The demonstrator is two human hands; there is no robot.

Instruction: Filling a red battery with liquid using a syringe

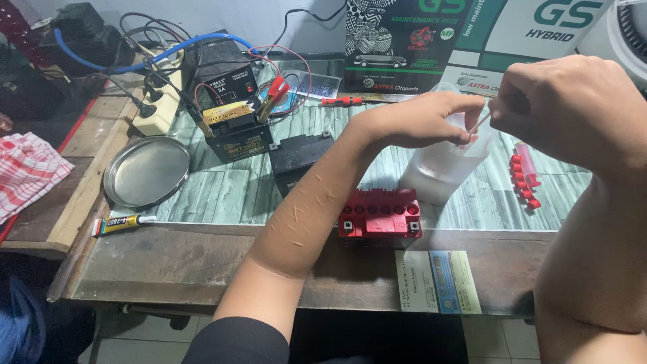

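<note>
Left hand [421, 118]: loosely curled, steadying translucent plastic jug [445, 165] at centre right. Right hand [573, 108]: closed, pinching thin stick [477, 125] over jug. Red battery [381, 214] on worktop [202, 259] below.

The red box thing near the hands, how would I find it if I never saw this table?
Start at the table's near wooden edge, where the green glass top ends. Right there, below the cloudy plastic jug that the left hand touches, sits the red battery. It is the only red block, with a row of round holes on top; the other batteries are black.
</note>
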